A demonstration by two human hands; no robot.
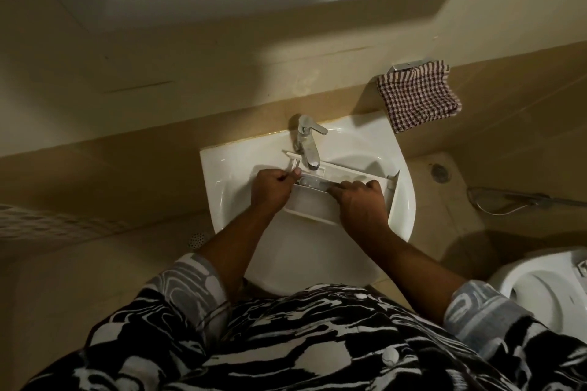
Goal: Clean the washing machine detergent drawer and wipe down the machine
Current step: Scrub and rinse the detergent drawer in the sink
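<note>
My right hand (359, 200) grips the detergent drawer (311, 204), which lies across the white sink (227, 174) at six o'clock of the tap (306, 143). My left hand (270, 190), at the drawer's nine o'clock end, curls round a thin white tool (293, 163).

One left hand (270, 192), one right hand (359, 203), one drawer (309, 205) between them, one brush (71, 163) in the left, one tap (306, 143) beyond them.
</note>
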